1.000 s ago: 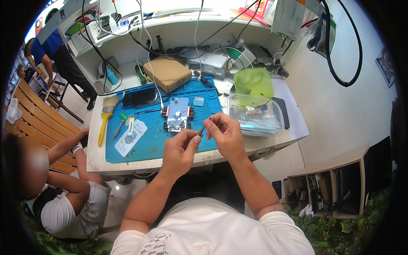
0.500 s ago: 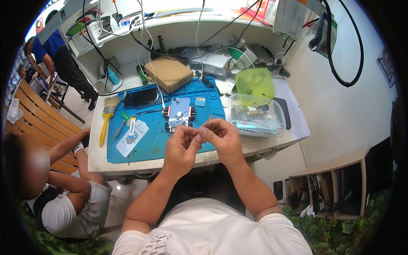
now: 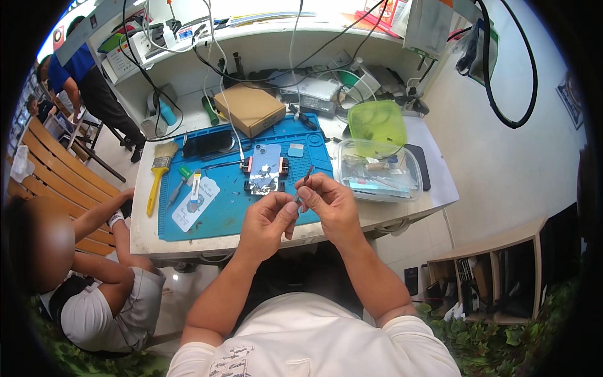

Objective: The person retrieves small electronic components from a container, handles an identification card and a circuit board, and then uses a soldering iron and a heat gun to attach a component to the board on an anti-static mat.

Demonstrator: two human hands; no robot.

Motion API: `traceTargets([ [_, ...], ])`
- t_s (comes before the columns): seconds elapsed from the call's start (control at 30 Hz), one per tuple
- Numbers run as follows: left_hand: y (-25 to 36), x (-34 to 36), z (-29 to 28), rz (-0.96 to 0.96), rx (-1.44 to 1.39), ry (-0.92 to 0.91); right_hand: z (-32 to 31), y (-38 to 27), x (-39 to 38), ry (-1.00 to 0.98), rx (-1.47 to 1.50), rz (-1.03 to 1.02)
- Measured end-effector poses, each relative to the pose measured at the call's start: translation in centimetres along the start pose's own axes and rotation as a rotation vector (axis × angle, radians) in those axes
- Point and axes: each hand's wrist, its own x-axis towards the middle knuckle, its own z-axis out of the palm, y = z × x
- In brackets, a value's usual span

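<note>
A thin dark brown strip (image 3: pixel 308 174), too small to name exactly, sticks up from the pinched fingers of my right hand (image 3: pixel 336 210). The fingertips of my left hand (image 3: pixel 265 225) are closed at its lower end, touching my right fingers; the part between them is mostly hidden. Just beyond my hands a blue phone (image 3: pixel 266 164), its back upward and the lower part broken, sits in a clamp holder (image 3: pixel 284 167). Under it lies a blue work mat (image 3: pixel 232 220). A small light-blue piece (image 3: pixel 296 150) rests right of the phone.
Left on the mat are a yellow-handled brush (image 3: pixel 157 182), a white card (image 3: pixel 191 217) and a green-tipped tool (image 3: pixel 179 183). A cardboard box (image 3: pixel 251 107) stands behind. To the right is a clear plastic tub (image 3: pixel 383 195) with a green lid (image 3: pixel 377 122). A person (image 3: pixel 107 295) sits at left.
The strip has turned in my fingers and now shows its dark side, standing more upright. My left hand has shifted slightly down and left.
</note>
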Motion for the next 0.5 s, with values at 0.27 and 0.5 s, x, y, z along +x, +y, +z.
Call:
traceTargets([
  [0.27, 0.3, -0.2, -0.3, -0.069, -0.118, -0.034, -0.2, 0.1, 0.1, -0.032, -0.001, 0.016],
  [0.5, 0.2, -0.1, 0.1, -0.046, -0.138, -0.039, -0.3, 0.2, 0.1, -0.038, 0.032, 0.009],
])
